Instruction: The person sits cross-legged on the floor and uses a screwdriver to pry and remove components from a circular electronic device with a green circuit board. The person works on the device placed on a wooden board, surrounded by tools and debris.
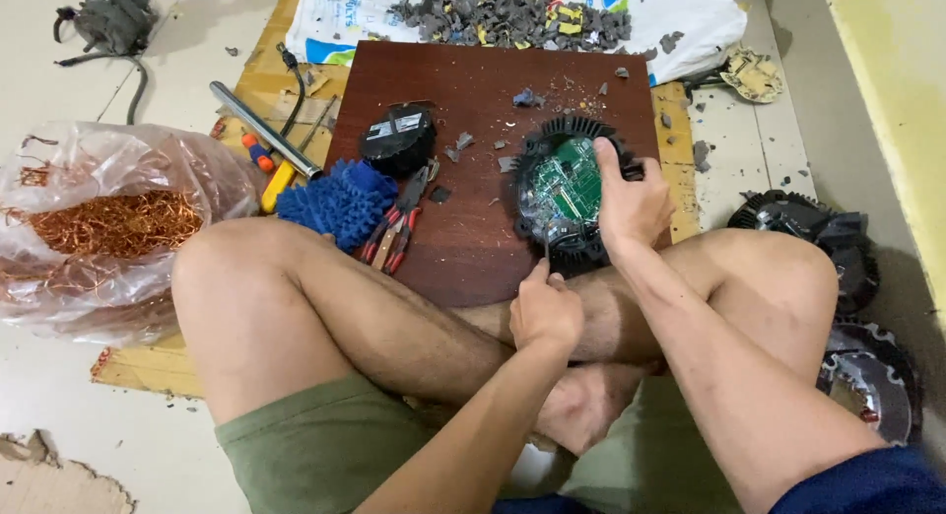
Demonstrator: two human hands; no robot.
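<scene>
A round black finned housing with a green circuit board inside lies on a dark red wooden board in front of my crossed legs. My right hand grips the housing's right rim. My left hand is closed around a thin metal tool whose tip touches the housing's near edge, by the circuit board.
On the board lie red-handled pliers, a blue fuzzy cloth and a black round part. A clear bag of copper wire sits left. Grey fragments pile on a white sack behind. More black housings stack right.
</scene>
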